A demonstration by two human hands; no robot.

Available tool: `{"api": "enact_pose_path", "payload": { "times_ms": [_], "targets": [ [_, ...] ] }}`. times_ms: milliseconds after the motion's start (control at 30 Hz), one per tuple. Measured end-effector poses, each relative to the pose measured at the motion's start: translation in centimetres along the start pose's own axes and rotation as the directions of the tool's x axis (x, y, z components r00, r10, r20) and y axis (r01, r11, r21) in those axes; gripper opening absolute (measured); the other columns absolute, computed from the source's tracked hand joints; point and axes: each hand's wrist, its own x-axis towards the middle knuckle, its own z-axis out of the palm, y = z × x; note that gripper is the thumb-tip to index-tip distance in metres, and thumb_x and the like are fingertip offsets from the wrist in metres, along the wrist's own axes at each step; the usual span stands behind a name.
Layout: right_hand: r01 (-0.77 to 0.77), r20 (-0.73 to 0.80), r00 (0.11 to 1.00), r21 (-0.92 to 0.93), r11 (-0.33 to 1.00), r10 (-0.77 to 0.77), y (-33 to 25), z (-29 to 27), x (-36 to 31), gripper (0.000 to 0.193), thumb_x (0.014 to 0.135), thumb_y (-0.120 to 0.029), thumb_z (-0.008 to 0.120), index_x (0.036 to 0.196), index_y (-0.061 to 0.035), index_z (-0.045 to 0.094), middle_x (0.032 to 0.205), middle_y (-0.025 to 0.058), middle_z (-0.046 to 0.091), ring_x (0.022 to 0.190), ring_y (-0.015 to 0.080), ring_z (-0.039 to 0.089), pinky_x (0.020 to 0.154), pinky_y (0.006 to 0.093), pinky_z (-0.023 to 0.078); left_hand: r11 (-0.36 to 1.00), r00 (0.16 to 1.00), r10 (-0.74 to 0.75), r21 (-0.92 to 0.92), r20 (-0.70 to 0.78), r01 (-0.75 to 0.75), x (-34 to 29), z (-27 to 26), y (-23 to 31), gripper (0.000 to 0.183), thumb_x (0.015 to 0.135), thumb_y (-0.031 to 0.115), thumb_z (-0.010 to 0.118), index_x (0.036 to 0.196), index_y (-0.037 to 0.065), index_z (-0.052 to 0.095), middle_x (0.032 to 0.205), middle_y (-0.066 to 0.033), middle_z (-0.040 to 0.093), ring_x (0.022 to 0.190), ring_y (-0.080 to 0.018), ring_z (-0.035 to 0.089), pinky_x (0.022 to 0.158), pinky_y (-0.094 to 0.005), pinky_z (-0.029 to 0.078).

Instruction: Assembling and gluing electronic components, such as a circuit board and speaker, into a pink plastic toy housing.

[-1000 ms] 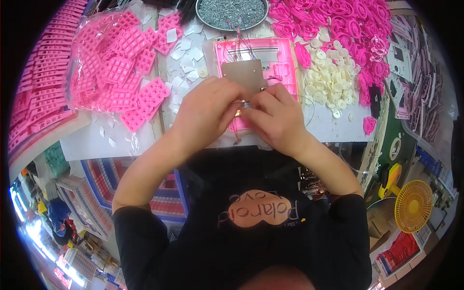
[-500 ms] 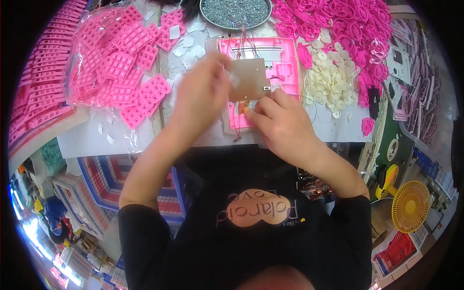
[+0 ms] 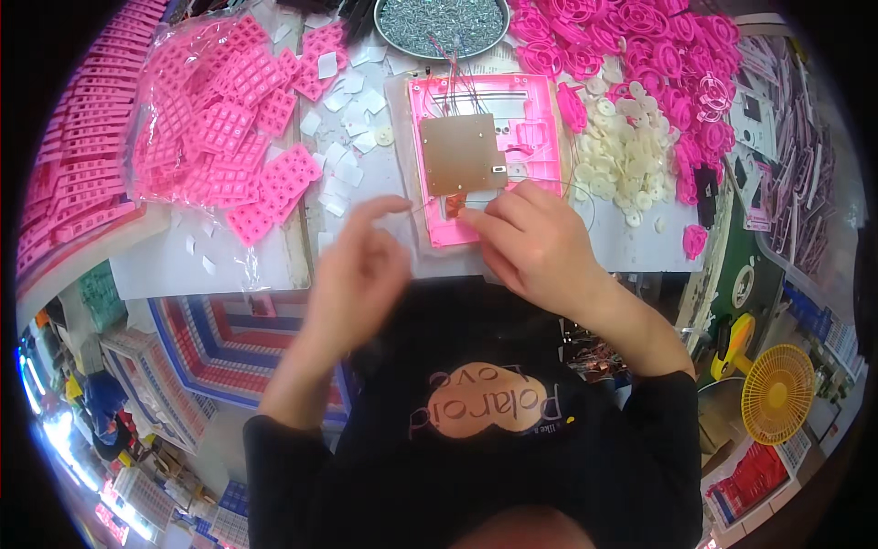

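A pink plastic housing (image 3: 551,128) lies on the table in front of me. Over its left part rests a brown square circuit board (image 3: 457,151), with thin wires running from its far edge. At the housing's near side, my right hand (image 3: 535,240) is closed, its fingertips on a small orange-brown flat piece (image 3: 454,203) just below the board. My left hand (image 3: 359,279) is off the board, to the near left of the housing. Its index finger is stretched out and apart from the thumb, and the hand is partly blurred, with nothing visible in it.
A round metal pan of screws (image 3: 443,27) stands beyond the housing. Pink keypad pieces (image 3: 224,128) lie at the left, partly in a clear bag. White round parts (image 3: 626,151) and bright pink ring-shaped parts (image 3: 640,46) are heaped at the right. White paper scraps (image 3: 352,102) lie between.
My left hand has drawn back from the board's left edge toward me, uncovering the board. My right hand stays at the housing's near side; housing and board have shifted slightly left.
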Motion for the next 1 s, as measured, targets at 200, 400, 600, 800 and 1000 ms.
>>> {"api": "enact_pose_path", "payload": {
  "times_ms": [200, 400, 600, 800, 1000],
  "targets": [
    [-0.053, -0.029, 0.998, -0.092, 0.994, 0.050, -0.7, 1.2, 0.4, 0.036, 0.079, -0.013, 0.076, 0.114, -0.0039, 0.070, 0.086, 0.0052, 0.059, 0.081, 0.0251, 0.058, 0.067, 0.0391, 0.050, 0.823, 0.993, 0.073, -0.568, 0.093, -0.007, 4.2, -3.1, 1.2, 0.033, 0.098, 0.003, 0.058, 0.130, -0.004, 0.061, 0.099, -0.0108, 0.069, 0.077, -0.0139, 0.063, 0.067, -0.0230, 0.045],
    [0.019, 0.145, 0.989, -0.195, 0.981, 0.010, -0.7, 0.6, 0.6, 0.041, 0.084, -0.022, 0.075, 0.121, -0.0056, 0.068, 0.086, 0.0053, 0.059, 0.082, 0.0235, 0.058, 0.067, 0.0375, 0.051, 0.937, 0.985, 0.170, -0.310, 0.009, -0.158, 7.1, -2.1, 0.7, 0.029, 0.098, 0.004, 0.063, 0.126, -0.004, 0.066, 0.105, -0.0114, 0.072, 0.085, -0.0108, 0.068, 0.067, -0.0214, 0.049],
    [-0.014, 0.184, 0.983, -0.065, 0.998, 0.026, -0.7, -0.8, 0.3, 0.039, 0.085, -0.026, 0.075, 0.117, -0.0042, 0.069, 0.086, 0.0073, 0.059, 0.083, 0.0261, 0.058, 0.071, 0.0372, 0.052, 0.922, 0.932, 0.352, -0.143, -0.082, -0.361, 7.1, 0.5, 1.8, 0.015, 0.097, -0.001, 0.064, 0.109, -0.004, 0.071, 0.090, -0.0070, 0.073, 0.072, -0.0080, 0.064, 0.062, -0.0199, 0.046],
    [-0.127, 0.019, 0.992, 0.063, 0.990, 0.126, 0.2, -1.1, -0.5, 0.032, 0.084, -0.020, 0.077, 0.110, -0.0035, 0.071, 0.097, 0.0105, 0.066, 0.088, 0.0298, 0.063, 0.075, 0.0395, 0.053, 0.928, 0.943, 0.321, 0.171, 0.084, -0.331, 4.9, 1.3, 2.5, 0.008, 0.094, 0.002, 0.070, 0.099, -0.004, 0.070, 0.087, -0.0038, 0.071, 0.066, -0.0074, 0.060, 0.058, -0.0224, 0.046],
    [-0.082, -0.185, 0.974, 0.248, 0.965, 0.130, -0.5, -2.4, -0.5, 0.028, 0.080, -0.011, 0.080, 0.106, -0.0042, 0.072, 0.094, 0.0125, 0.071, 0.084, 0.0320, 0.068, 0.074, 0.0396, 0.055, 0.770, 0.849, 0.488, 0.359, 0.202, -0.527, 4.3, 3.3, 2.5, 0.010, 0.088, 0.002, 0.074, 0.097, 0.001, 0.069, 0.081, -0.0076, 0.065, 0.063, -0.0147, 0.060, 0.058, -0.0279, 0.047]
  ]
}}
